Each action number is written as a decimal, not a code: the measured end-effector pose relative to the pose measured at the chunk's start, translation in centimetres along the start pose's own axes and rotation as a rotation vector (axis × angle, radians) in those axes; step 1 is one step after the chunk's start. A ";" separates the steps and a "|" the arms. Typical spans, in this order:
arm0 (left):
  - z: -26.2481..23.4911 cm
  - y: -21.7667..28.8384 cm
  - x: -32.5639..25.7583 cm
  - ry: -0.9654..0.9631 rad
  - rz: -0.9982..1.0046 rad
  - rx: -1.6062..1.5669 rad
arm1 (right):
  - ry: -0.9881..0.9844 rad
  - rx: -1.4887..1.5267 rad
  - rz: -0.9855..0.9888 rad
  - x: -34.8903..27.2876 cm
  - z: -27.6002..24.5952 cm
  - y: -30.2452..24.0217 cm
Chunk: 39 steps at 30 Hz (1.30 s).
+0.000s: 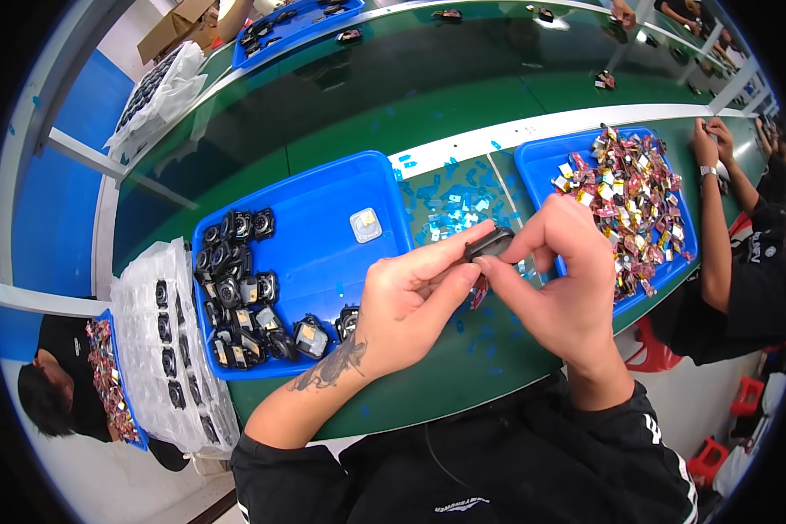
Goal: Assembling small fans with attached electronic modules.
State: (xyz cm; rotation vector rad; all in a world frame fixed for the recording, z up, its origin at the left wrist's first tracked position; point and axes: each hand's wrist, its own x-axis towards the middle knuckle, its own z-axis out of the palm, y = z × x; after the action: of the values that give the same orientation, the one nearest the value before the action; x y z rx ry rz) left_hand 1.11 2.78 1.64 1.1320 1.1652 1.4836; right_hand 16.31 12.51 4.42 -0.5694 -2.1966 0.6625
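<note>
My left hand (pixel 417 306) and my right hand (pixel 568 284) meet over the green bench, both closed on a small black rounded housing (pixel 489 245). The right thumb and forefinger pinch its near right end, while the left fingers and thumb grip it from the other side. A small reddish part (pixel 479 294) hangs just below it, partly hidden by the left thumb. To the left, a blue tray (pixel 323 179) holds several black housings with round lenses (pixel 229 291). On the right, another blue tray (pixel 535 162) is heaped with small red, white and yellow parts (pixel 629 205).
Blue film scraps (pixel 458 201) lie scattered between the trays. A clear square piece (pixel 366 224) sits in the left tray. White plastic trays (pixel 140 323) are stacked at the left. Beyond a white rail (pixel 463 140) runs a green belt (pixel 349 96). A co-worker's arm (pixel 716 236) is at the right.
</note>
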 end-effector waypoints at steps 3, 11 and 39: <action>-0.2 -0.3 -0.2 0.019 -0.015 0.124 | 0.005 -0.016 0.094 0.0 0.5 0.5; 0.4 0.0 0.6 0.248 -0.070 -0.199 | 0.145 0.156 -0.027 -1.4 1.7 0.1; -1.4 2.0 0.5 0.000 0.402 0.668 | -0.124 1.095 0.399 -1.9 -0.3 1.3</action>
State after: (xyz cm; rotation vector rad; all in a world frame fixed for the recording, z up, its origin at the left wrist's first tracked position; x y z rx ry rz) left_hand -0.58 2.80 3.48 1.9055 1.5560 1.4094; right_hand 17.99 12.45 2.79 -0.3568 -1.4703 1.9463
